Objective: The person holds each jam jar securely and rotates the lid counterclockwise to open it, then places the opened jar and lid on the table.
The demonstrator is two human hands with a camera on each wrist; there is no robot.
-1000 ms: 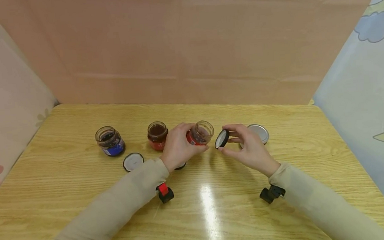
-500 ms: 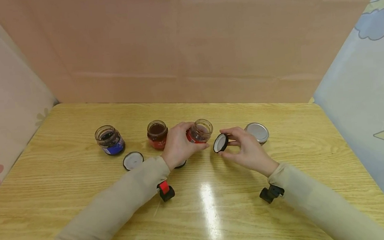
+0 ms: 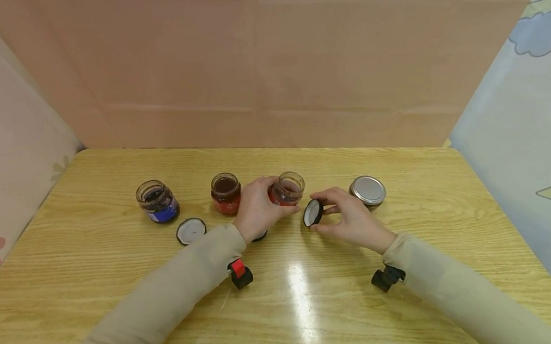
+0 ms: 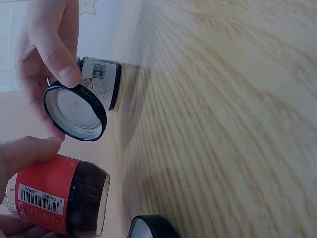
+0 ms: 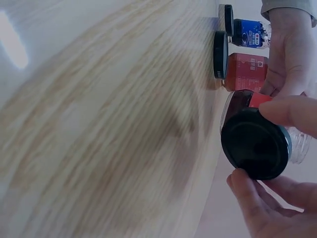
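My left hand (image 3: pixel 259 206) grips an open glass jar (image 3: pixel 290 186) with a red label, its mouth upward and no lid on it. In the left wrist view a small gap shows between this jar's base and the table. My right hand (image 3: pixel 353 217) pinches a black jar lid (image 3: pixel 313 213) by its edge, just right of the jar and apart from it. The lid stands on edge; its white inside faces left, while its black top (image 5: pixel 255 144) shows in the right wrist view. Partly hidden under my left wrist lies another black lid (image 3: pixel 260 236).
An uncapped jar with dark red contents (image 3: pixel 226 195) stands left of my left hand. Farther left is an uncapped blue-labelled jar (image 3: pixel 160 204), with an upturned lid (image 3: pixel 191 231) before it. A silver-lidded jar (image 3: pixel 368 191) stands behind my right hand on the wooden table (image 3: pixel 416 312).
My right hand has moved slightly left and toward me with the lid, uncovering more of the silver-lidded jar. The lid has turned a little. My left hand and its jar have hardly moved.
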